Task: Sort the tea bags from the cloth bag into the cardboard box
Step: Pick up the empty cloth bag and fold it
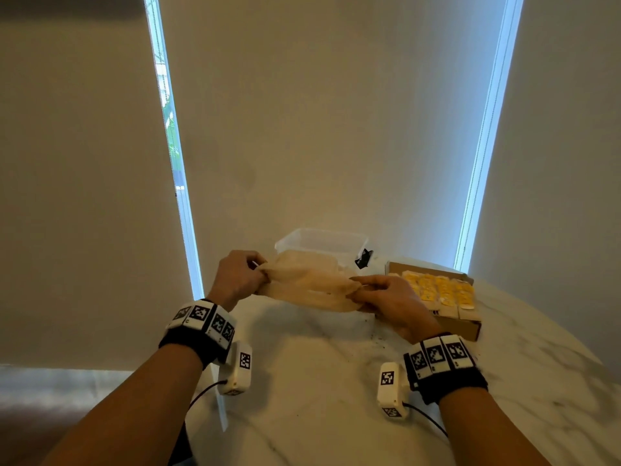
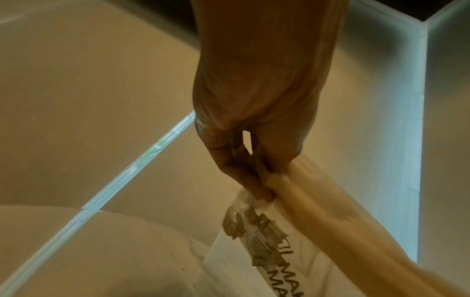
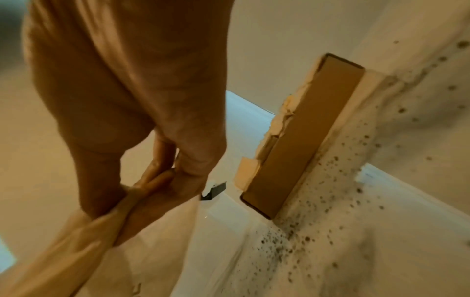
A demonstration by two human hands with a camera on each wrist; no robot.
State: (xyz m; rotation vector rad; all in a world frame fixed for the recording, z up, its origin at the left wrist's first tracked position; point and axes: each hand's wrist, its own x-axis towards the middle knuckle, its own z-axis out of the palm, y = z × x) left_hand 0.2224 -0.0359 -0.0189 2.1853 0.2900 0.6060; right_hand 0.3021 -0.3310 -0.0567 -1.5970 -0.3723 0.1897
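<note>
A cream cloth bag is stretched in the air between both hands, above the table. My left hand pinches its left end; the left wrist view shows the fingers curled on the bunched cloth, with printed fabric below. My right hand grips the right end, and its fingers squeeze the twisted cloth. The cardboard box lies just right of my right hand, filled with rows of yellow-tagged tea bags. What is inside the bag is hidden.
A clear plastic tub stands behind the bag, with a small black clip beside it. The marble table carries dark crumbs near the box. Window blinds hang behind the table.
</note>
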